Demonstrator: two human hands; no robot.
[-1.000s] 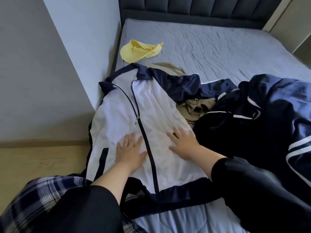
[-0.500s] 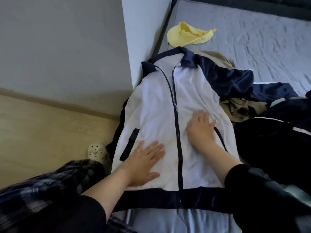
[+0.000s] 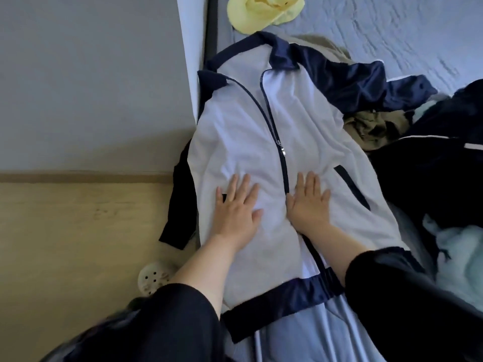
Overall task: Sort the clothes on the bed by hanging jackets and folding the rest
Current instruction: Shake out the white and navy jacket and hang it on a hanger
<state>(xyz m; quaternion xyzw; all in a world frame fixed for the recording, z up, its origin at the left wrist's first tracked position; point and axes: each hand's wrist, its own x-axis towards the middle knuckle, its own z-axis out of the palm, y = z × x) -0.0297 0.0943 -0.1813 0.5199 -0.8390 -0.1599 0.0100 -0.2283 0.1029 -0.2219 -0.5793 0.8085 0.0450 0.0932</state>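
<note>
Head view: our left hand [image 3: 236, 205] and right hand [image 3: 309, 202] press flat-fingered on the jacket [image 3: 261, 121]; soft, slippery fabric, so we'd lift by the shoulders.

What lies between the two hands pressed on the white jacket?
In the head view, only the navy zipper of the white jacket runs between the left hand and the right hand, both lying flat on the fabric.
</note>
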